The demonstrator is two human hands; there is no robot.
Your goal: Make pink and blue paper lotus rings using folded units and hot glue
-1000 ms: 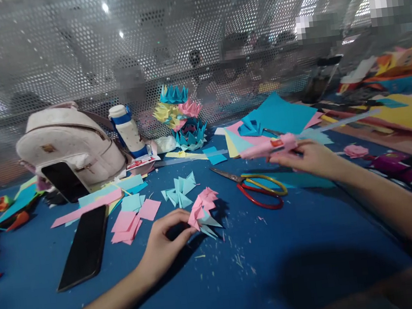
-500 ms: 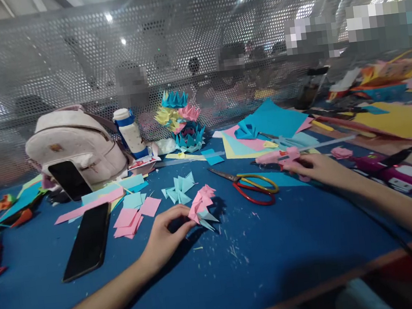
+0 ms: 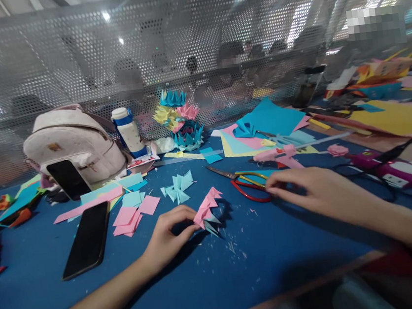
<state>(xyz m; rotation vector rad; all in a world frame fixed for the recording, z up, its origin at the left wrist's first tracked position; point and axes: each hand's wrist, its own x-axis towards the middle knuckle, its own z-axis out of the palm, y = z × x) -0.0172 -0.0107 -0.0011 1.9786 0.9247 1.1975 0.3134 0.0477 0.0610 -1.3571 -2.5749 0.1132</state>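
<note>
My left hand [image 3: 175, 230] pinches a folded paper piece [image 3: 207, 211], pink above with light-blue points below, just over the table. My right hand [image 3: 307, 190] is level with the right end of the scissors' handles, its thumb and finger drawn close together with nothing visible between them. In the view its fingertips overlap the scissors [image 3: 250, 189], which have one red and one yellow loop; whether they touch cannot be told. Behind this hand lies a pink glue gun [image 3: 275, 154]. A light-blue folded paper piece [image 3: 178, 187] rests beyond my left hand.
Pink paper squares [image 3: 127, 220] and a black phone [image 3: 87, 242] lie on the left. Farther back stand a white backpack [image 3: 70, 140], a bottle [image 3: 129, 133] and a stacked paper flower piece [image 3: 187, 137]. Coloured sheets [image 3: 272, 117] and a purple device [image 3: 393, 168] are at right.
My right hand has let go of the glue gun and moved left and nearer, to the scissors' handles. My left hand has shifted slightly right with the folded paper piece.
</note>
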